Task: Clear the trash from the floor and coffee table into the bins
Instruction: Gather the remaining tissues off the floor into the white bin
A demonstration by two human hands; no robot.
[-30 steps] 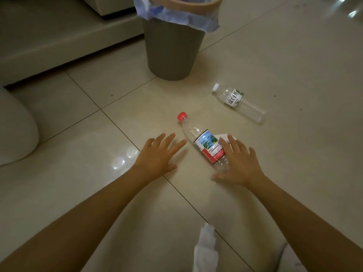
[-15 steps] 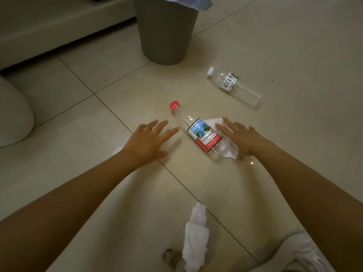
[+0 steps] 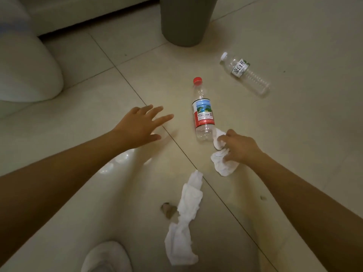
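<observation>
An empty plastic bottle with a red cap point(image 3: 203, 112) lies on the tiled floor at the centre. Just below its base, my right hand point(image 3: 238, 147) grips a crumpled white tissue point(image 3: 224, 163). My left hand point(image 3: 140, 125) hovers to the left of the bottle with fingers spread, holding nothing. A second clear bottle with a white cap point(image 3: 245, 73) lies further right. A long twisted white tissue point(image 3: 185, 218) lies on the floor near me. The grey bin point(image 3: 186, 20) stands at the top, its rim out of frame.
A pale sofa base point(image 3: 78, 14) runs along the top left, and a rounded white seat point(image 3: 27, 71) sits at the left. A small brown scrap point(image 3: 169, 210) lies beside the long tissue. A white shoe point(image 3: 107, 258) shows at the bottom edge.
My right hand has pulled back from the red-capped bottle and closed on the tissue that lay beside it. The bottle has turned to point more straight away from me. The view has tilted down.
</observation>
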